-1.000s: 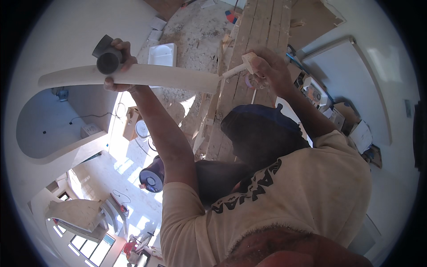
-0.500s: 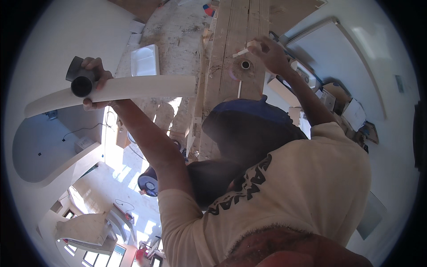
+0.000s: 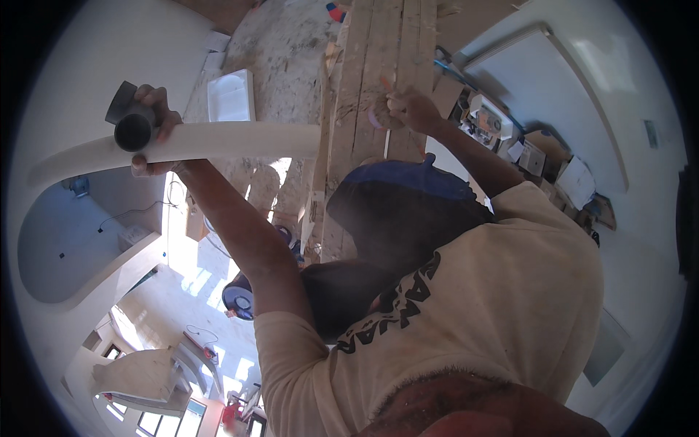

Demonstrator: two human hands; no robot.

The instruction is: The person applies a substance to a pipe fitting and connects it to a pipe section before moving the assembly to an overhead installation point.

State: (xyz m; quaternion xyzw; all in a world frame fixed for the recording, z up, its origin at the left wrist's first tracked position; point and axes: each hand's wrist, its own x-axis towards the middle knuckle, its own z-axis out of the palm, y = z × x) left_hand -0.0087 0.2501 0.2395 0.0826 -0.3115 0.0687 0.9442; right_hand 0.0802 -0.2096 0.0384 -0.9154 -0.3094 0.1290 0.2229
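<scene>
My left hand grips a dark grey plastic pipe fitting, its round open mouth facing me, in front of a white curved ledge. Fingers wrap over its top and the thumb shows below. On the wooden planks, my right hand is closed at the top of a small round can, whose pinkish side shows. The applicator with a pale stick that it held a moment ago is now mostly hidden by the fingers. A thin white strip lies just nearer to me than the can.
A white tray lies on the stained floor beyond the ledge. Long planks run away from me. Boxes and tools crowd the right side by a pale panel. Far below left is sunlit floor.
My right hand has come left and nearer, bringing the applicator down to the can and covering its dark round opening. My left hand keeps its hold on the fitting, nearly still.
</scene>
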